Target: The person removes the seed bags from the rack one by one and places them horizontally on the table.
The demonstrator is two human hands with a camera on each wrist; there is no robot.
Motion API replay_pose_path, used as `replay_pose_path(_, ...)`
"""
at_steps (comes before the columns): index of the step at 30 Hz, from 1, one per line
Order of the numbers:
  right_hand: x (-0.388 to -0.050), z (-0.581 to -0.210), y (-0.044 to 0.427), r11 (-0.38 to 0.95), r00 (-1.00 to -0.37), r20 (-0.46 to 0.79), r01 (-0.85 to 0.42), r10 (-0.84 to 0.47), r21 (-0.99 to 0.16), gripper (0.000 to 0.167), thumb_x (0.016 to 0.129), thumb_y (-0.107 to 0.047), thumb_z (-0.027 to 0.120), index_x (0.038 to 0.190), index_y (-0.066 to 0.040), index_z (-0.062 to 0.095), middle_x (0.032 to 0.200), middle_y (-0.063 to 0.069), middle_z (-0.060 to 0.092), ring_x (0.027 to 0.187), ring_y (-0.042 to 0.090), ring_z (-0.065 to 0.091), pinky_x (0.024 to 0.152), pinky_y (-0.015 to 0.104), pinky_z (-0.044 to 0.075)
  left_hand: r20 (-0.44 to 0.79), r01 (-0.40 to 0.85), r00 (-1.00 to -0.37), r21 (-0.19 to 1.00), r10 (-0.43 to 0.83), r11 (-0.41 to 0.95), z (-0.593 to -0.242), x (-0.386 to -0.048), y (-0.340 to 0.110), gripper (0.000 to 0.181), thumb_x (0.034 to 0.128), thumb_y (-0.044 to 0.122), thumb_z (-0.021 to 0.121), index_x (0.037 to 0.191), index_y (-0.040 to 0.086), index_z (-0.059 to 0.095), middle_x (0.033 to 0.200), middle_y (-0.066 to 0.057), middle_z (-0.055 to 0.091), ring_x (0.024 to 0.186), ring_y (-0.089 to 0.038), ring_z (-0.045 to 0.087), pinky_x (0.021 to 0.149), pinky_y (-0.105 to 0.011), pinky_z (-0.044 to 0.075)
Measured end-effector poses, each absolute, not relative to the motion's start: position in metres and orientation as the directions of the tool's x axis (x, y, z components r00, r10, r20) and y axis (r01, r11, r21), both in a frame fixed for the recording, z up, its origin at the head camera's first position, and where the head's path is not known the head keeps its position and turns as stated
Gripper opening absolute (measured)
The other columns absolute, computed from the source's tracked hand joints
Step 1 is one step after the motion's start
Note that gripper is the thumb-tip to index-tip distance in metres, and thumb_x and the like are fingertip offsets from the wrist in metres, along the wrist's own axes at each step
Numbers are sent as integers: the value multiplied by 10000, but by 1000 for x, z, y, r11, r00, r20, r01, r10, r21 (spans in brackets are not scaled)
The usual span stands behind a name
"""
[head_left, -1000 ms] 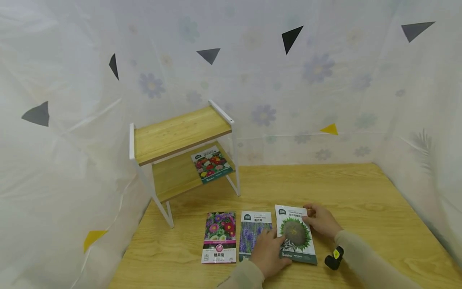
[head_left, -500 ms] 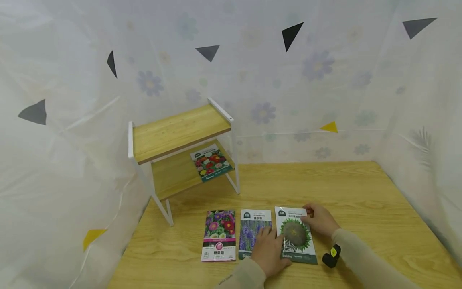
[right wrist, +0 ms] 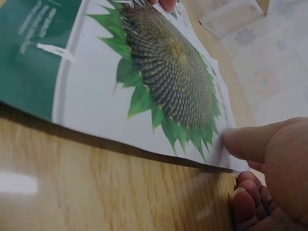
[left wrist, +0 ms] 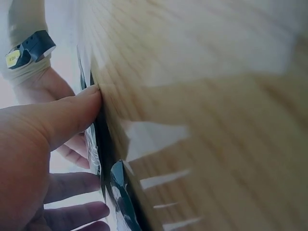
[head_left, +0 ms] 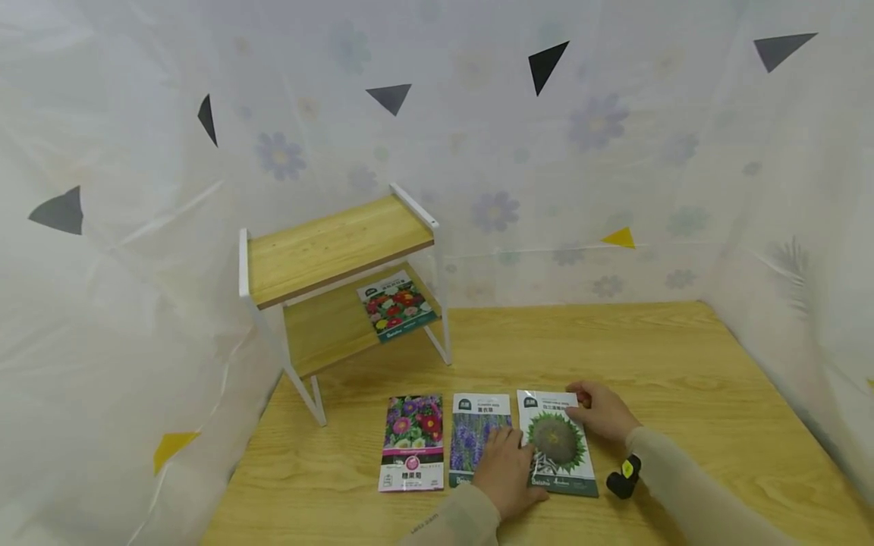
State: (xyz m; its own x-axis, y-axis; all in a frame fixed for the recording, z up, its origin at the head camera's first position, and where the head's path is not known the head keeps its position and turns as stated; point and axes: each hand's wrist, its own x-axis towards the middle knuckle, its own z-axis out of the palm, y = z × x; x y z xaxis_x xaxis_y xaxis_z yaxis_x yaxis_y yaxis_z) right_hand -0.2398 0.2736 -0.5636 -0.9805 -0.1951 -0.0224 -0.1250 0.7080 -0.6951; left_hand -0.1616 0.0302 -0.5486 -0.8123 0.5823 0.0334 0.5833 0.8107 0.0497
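A sunflower seed packet (head_left: 556, 444) lies slightly turned on the table, its printed flower head filling the right wrist view. At its upper right corner my right hand (head_left: 601, 412) pinches it, thumb (right wrist: 238, 142) on the face and curled fingers (right wrist: 245, 199) by the edge. My left hand (head_left: 504, 474) rests with fairly straight, spread fingers across the gap between this packet and the lavender seed packet (head_left: 467, 444), covering part of the latter. In the left wrist view its thumb (left wrist: 82, 113) touches the packet's edge. Left of these lies a pink-banded daisy seed packet (head_left: 412, 444).
A two-tier shelf (head_left: 341, 246) with white legs stands at the back left. On its lower board lies a zinnia-like flower seed packet (head_left: 396, 307). The wooden table (head_left: 614, 341) meets hanging white sheeting (head_left: 478, 152) behind and at both sides.
Both hands keep nearly the same place on the packets. The head view has tilted slightly, so the whole scene shifts a little up and left.
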Motion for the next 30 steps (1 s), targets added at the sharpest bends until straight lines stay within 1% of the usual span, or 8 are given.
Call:
replay_pose_path(8,-241,-568,279,689,-970,-13,-164,-244,-706,395,887,-242,707,1215,-49,605,1060,94,581,929,223,523,791,420,455,31,594,-804,24,594,804,-546,-159,31,630,723,716,655,1117,226,684,1098,33,589,1138,-172,508,1056,-413,370)
replay_pose_path(13,-243,-569,281,685,-965,-25,-167,-261,-709,397,889,-264,705,1218,-66,604,1145,129,599,1049,298,556,872,485,465,38,600,-799,3,600,800,-544,-158,31,592,722,714,655,1056,228,691,1048,47,598,1068,-141,525,1031,-379,388)
replay_pose_path(17,-243,-565,279,679,-963,-29,-168,-269,-715,395,894,-252,699,1225,-60,600,1189,149,595,1096,338,550,905,515,453,31,593,-805,11,592,805,-543,-158,32,580,729,709,651,1054,230,693,1052,47,603,1080,-140,523,1034,-377,387)
replay_pose_path(20,-242,-563,278,678,-959,-21,-186,-284,-711,397,898,-234,692,1228,-38,592,1182,157,593,1083,342,550,893,519,454,30,587,-809,21,586,809,-544,-157,33,585,733,703,652,1072,229,692,1065,43,606,1092,-144,523,1043,-388,385)
replay_pose_path(27,-239,-564,277,696,-964,-28,-170,-264,-698,369,887,-212,707,1201,-47,603,1064,90,588,959,240,537,820,441,454,46,582,-813,38,580,812,-549,-154,33,582,729,683,677,1077,217,696,1064,36,603,1086,-151,534,1041,-399,392)
replay_pose_path(30,-239,-565,278,697,-966,-24,-169,-257,-697,360,881,-206,713,1188,-50,607,1051,80,586,947,231,532,816,440,451,39,575,-818,40,573,817,-548,-153,35,595,727,677,684,1094,209,698,1074,30,605,1099,-159,534,1047,-406,386)
